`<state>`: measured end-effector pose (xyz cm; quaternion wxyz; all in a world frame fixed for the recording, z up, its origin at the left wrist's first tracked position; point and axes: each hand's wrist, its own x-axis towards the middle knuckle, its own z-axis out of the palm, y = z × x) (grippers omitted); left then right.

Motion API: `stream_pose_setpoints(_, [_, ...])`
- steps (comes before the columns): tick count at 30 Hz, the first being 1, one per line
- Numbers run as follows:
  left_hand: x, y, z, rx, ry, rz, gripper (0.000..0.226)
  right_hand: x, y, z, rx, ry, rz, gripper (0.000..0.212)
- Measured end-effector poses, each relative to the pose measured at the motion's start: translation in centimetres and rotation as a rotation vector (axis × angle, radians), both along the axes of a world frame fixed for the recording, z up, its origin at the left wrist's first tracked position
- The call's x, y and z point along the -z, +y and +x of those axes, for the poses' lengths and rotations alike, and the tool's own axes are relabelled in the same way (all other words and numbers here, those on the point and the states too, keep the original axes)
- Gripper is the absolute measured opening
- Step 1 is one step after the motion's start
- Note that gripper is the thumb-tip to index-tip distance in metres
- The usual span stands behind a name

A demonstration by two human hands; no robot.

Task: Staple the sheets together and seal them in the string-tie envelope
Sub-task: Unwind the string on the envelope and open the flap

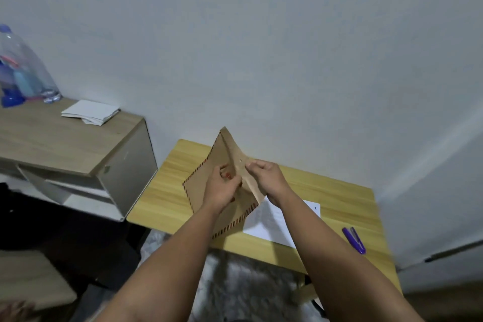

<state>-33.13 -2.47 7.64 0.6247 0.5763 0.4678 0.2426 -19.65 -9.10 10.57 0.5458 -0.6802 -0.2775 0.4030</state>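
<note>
Left hand: my left hand (220, 187) grips the brown envelope (206, 185) at its middle, fingers curled onto the paper.
Right hand: my right hand (266, 178) pinches the raised flap (236, 157), fingers closed on its edge.
Envelope: held tilted above the table (162, 198), flap open.
Sheets: the white sheets (269, 222) lie flat on the table, partly under the envelope.
Stapler: the purple stapler (354, 240) lies near the table's right edge, apart from the sheets.

Envelope (209, 185) in my hands over table (339, 198), sheets (271, 219) just R of it, stapler (354, 240) further R; side desk (52, 144) w/ bottle (23, 65) on L.
</note>
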Motion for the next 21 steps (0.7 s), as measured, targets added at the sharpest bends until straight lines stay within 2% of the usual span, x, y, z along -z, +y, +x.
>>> stream_pose_setpoints(3, [0.8, -1.2, 1.4, -0.048, 0.177, 0.107, 0.04, -0.2, -1.6, 1.4, 0.022, -0.154, -0.041, 0.019])
stream_pose_setpoints(5, [1.8, -1.8, 2.6, -0.05, 0.271, 0.181, 0.037, 0.1, -2.3, 2.3, 0.018, -0.272, -0.071, 0.025])
stream_pose_setpoints(8, [1.8, -3.8, 3.8, -0.011, 0.346, 0.255, 0.033, 0.5, -3.2, 3.3, 0.019, -0.469, -0.111, 0.029])
stream_pose_setpoints(11, [1.6, -5.5, 4.7, 0.028, 0.4, 0.345, 0.041, 0.6, -4.3, 4.2, 0.01, -0.622, -0.164, 0.02])
stream_pose_setpoints(12, [1.8, -5.8, 5.0, 0.046, 0.421, 0.397, 0.037, 0.6, -4.7, 4.4, 0.002, -0.657, -0.179, 0.016])
stream_pose_setpoints(14, [1.9, -6.3, 5.7, 0.075, 0.453, 0.487, 0.029, 0.8, -5.4, 4.7, -0.034, -0.746, -0.205, 0.037])
stream_pose_setpoints(15, [1.9, -6.6, 6.1, 0.078, 0.461, 0.521, 0.032, 0.9, -5.7, 4.8, -0.06, -0.804, -0.212, 0.048])
stream_pose_setpoints(17, [1.9, -6.9, 6.4, 0.079, 0.467, 0.576, 0.047, 1.2, -6.1, 5.1, -0.087, -0.886, -0.191, 0.055])
stream_pose_setpoints(21, [1.2, -7.5, 6.2, 0.132, 0.477, 0.629, 0.077, 2.1, -6.5, 5.6, -0.074, -0.823, -0.124, 0.049])
